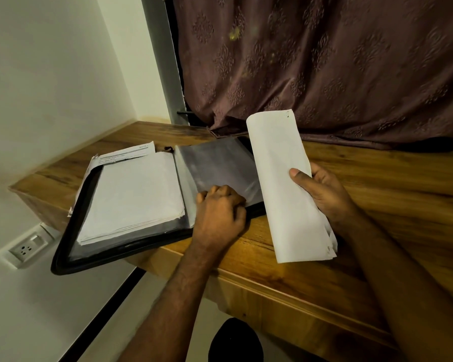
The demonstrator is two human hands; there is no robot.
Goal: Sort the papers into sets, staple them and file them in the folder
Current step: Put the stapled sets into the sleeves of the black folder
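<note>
Closest in, a dark rounded shape (236, 340) can be seen below the desk edge, too dim to be made out. Above it, the long wooden desk with a glossy grain (377, 205) is laid out across the view. A curled sheaf of white papers (285, 184) is gripped by the right hand (322, 192), thumb pressed across the front and fingers wrapped behind, so it's held upright and clear of the desk, just right of the folder. The left hand (220, 207) is set on the near edge of a grey plastic sleeve (217, 165), fingers curled in; whether the sleeve's edge is actually pinched can't be told. That sleeve belongs to the black zip-edged folder (71, 246), which is lying open and hanging partly off the desk's left end. A flat stack of white sheets (134, 194) is resting on its left half, with a printed page (128, 154) poking out behind. A white wall socket (26, 248) is mounted lower left, and a brown patterned curtain (324, 61) is hung at the back.
</note>
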